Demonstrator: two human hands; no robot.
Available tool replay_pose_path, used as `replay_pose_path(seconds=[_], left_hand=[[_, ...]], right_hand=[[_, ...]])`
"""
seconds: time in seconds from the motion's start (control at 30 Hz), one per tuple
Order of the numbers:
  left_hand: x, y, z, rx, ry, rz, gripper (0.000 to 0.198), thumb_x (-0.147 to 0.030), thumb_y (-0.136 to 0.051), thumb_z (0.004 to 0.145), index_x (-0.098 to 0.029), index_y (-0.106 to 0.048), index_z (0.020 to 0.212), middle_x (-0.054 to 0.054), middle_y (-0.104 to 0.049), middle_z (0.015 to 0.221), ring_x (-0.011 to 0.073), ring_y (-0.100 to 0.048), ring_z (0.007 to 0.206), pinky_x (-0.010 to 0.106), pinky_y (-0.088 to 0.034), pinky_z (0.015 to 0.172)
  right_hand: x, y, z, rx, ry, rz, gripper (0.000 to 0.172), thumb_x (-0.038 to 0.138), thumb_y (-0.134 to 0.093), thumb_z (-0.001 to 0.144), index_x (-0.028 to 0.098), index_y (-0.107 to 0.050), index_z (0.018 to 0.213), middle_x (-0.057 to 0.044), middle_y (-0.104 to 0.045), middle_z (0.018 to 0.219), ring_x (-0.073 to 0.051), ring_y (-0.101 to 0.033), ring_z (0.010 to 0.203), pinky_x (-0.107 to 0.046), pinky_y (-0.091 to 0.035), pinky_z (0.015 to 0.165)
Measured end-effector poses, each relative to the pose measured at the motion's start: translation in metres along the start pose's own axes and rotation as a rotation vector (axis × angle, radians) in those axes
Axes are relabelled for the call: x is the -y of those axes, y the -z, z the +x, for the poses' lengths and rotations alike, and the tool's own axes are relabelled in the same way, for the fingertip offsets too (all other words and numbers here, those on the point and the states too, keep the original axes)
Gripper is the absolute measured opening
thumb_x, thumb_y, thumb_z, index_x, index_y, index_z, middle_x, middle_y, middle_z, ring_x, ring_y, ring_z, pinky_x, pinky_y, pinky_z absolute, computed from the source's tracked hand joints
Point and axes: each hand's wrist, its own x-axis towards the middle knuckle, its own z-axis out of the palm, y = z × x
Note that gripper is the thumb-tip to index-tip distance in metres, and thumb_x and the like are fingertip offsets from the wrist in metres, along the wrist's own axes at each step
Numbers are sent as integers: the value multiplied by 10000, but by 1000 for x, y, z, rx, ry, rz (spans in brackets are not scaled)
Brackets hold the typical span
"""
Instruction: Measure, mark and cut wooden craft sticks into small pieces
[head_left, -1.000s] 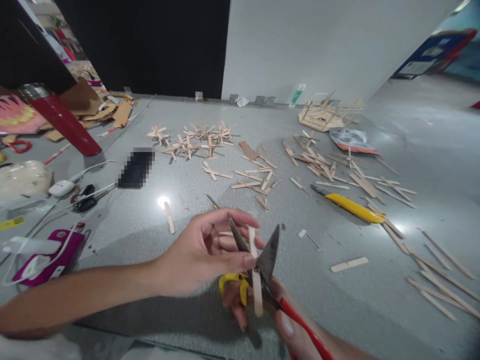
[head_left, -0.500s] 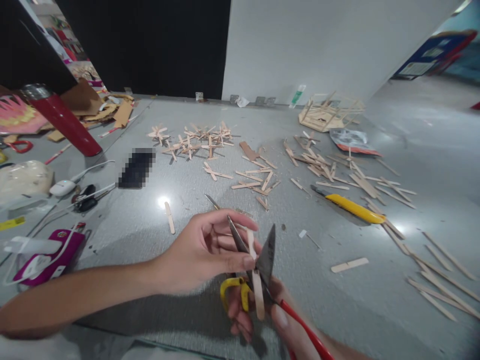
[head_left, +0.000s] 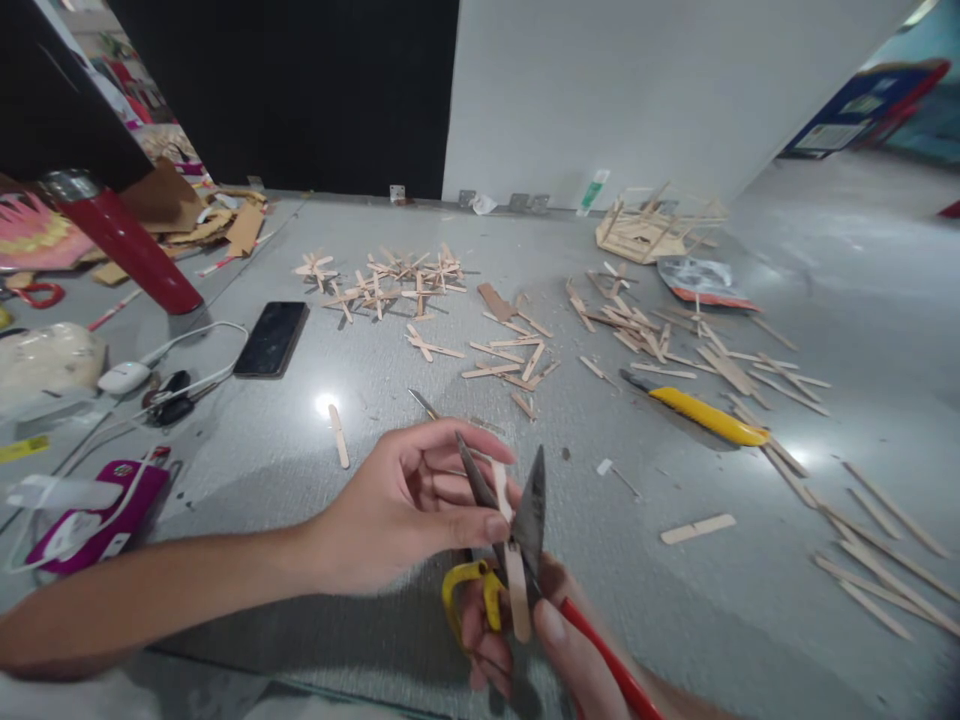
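My left hand is closed, pinching a wooden craft stick between thumb and fingers. The stick points down toward me, with a dark notch or gap near its middle. In my right hand are red-handled shears, their blades spread on either side of the stick close to my left thumb. My right thumb lies along the red handle, and its fingers curl underneath. A yellow scissor handle shows beside those fingers; a pointed metal tip sticks out beyond my left hand. Whether these two belong together is hidden.
Crossed craft sticks lie in a cluster at the back, with loose pieces nearby. A yellow utility knife and long sticks are on the right. Leftward are a phone, a red bottle, cables and a purple power strip.
The shears' blades have come slightly closer together, the right blade shifting left. My right thumb has moved a little left too. My left hand and the stick stay nearly in place.
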Motion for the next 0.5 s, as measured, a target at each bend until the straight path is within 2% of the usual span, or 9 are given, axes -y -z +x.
replay_pose_path(seconds=[0.1, 0.27, 0.4, 0.47, 0.5], left_hand=[[1, 0, 0, -3, -5, 8, 287, -20, -810, 853, -172, -675, 1055, -20, -755, 905, 111, -788, 865, 179, -602, 807], [3, 2, 1, -15, -7, 20, 281, -70, -835, 845, -175, -668, 1044, -15, -744, 889, 131, -782, 857, 207, -602, 798], [3, 1, 1, -32, 1, 27, 292, -110, -856, 838, -174, -666, 1050, -7, -736, 884, 147, -774, 858, 230, -593, 801], [2, 1, 2, -29, 0, 16, 298, -126, -863, 837, -173, -666, 1055, -6, -732, 878, 145, -770, 851, 232, -587, 803], [1, 1, 2, -24, 1, 10, 300, -132, -866, 836, -172, -667, 1057, -5, -731, 879, 142, -767, 846, 230, -583, 802]], right_hand=[[-2, 2, -1, -3, -19, 2, 746, 883, -483, 880, 170, -703, 859, 31, -490, 590, -118, -517, 493, -289, -541, 537], [4, -7, -4, -32, -14, 14, 758, 889, -494, 869, 159, -691, 824, 45, -456, 571, -105, -482, 479, -270, -520, 531], [17, -24, -11, -284, -55, 9, 690, 824, -542, 901, 158, -702, 814, 18, -494, 639, -106, -506, 551, -228, -453, 526], [21, -28, -13, -330, -67, 7, 667, 807, -555, 906, 163, -693, 799, 19, -483, 649, -100, -486, 538, -225, -424, 506], [21, -28, -14, -308, -62, 8, 671, 812, -551, 903, 165, -688, 791, 24, -474, 638, -98, -471, 521, -230, -421, 498]])
